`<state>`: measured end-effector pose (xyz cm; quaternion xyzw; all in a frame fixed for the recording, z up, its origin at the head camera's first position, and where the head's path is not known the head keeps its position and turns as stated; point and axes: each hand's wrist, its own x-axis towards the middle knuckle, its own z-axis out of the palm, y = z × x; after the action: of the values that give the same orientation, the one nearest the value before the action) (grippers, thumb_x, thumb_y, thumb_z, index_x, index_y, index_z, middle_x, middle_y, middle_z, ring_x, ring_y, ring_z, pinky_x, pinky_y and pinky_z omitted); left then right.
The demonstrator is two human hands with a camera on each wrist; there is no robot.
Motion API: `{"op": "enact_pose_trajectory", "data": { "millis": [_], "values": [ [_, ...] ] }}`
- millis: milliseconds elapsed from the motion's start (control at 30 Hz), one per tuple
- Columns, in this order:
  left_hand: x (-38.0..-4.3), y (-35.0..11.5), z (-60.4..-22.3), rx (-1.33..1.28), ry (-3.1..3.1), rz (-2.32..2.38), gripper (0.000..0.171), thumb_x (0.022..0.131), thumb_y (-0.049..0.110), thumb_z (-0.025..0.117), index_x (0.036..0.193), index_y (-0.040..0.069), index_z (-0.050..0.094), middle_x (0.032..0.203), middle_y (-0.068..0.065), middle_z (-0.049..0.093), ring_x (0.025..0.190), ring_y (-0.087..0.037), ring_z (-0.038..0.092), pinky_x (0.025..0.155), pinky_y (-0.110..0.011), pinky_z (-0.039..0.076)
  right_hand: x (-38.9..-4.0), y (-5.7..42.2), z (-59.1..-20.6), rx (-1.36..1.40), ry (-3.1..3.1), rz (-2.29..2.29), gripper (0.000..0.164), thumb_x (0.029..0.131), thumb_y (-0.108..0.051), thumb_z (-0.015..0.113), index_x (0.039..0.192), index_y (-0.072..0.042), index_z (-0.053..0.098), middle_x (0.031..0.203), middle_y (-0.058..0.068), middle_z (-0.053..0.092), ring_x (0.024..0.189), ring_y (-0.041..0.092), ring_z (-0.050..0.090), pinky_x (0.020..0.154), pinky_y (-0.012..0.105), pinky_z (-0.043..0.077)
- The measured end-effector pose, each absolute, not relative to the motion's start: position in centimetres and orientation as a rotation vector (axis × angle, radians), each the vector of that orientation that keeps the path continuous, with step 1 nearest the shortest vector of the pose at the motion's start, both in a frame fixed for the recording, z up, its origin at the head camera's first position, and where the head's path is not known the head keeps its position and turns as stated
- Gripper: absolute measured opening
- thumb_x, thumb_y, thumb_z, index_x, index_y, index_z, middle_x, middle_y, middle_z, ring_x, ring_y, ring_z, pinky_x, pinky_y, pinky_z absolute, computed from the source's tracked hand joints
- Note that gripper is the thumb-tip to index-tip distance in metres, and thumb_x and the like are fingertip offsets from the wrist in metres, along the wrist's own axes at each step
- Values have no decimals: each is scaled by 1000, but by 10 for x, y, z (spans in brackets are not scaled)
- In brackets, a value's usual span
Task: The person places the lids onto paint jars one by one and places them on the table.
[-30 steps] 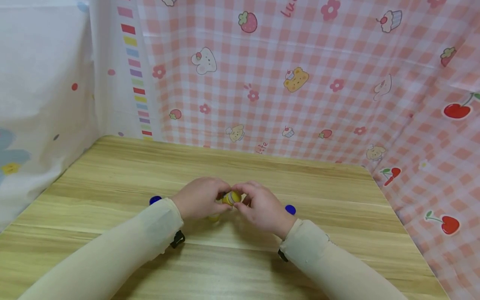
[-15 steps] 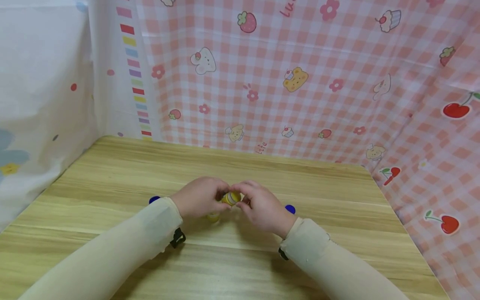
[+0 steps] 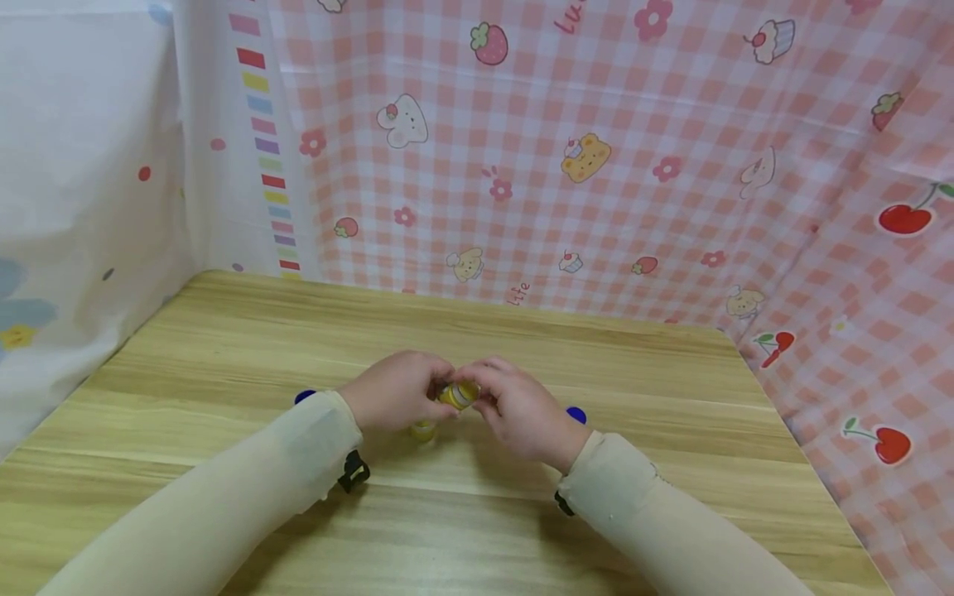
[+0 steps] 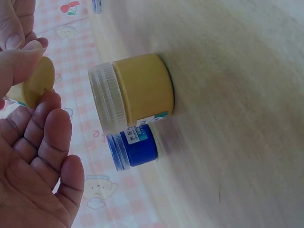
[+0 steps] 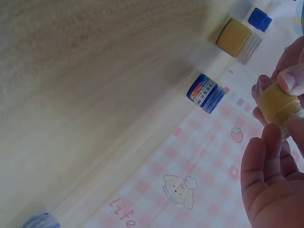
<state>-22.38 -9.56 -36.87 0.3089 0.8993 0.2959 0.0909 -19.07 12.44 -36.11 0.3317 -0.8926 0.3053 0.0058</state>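
A small yellow paint jar [image 3: 458,395] with a clear ribbed lid is held up between both hands, tilted, above the table. My left hand [image 3: 398,391] grips the jar's yellow body, thumb on one side and fingers on the other. At the lid end, my right hand [image 3: 514,410] pinches the jar with thumb and fingertips; in the right wrist view the lid is partly covered by fingers. A second yellow jar [image 4: 145,90] stands upright on the table below the left hand, its clear lid on.
Blue paint jars stand around the hands: one [image 3: 305,397] beyond the left sleeve, another [image 3: 575,415] beside the right wrist, and one [image 5: 205,92] behind the hands. Patterned cloth [image 3: 522,165] walls the wooden table [image 3: 462,538] at the back and sides.
The held jar has turned slightly between the fingers. Both hands stay nearly in place, and a little more of the standing yellow jar shows under the left hand.
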Motion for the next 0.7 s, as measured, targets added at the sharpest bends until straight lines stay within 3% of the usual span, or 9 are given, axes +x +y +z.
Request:
{"op": "enact_pose_trajectory", "data": {
  "millis": [700],
  "values": [
    [-224, -96, -360, 873, 2587, 964, 18, 91, 22, 83, 103, 14, 71, 89, 5, 71, 75, -10, 62, 69, -27, 55, -190, 126, -355, 1041, -2798, 967, 37, 98, 3, 68, 132, -12, 67, 133, 3, 64, 108, 18, 69, 91, 36, 60]
  ]
}}
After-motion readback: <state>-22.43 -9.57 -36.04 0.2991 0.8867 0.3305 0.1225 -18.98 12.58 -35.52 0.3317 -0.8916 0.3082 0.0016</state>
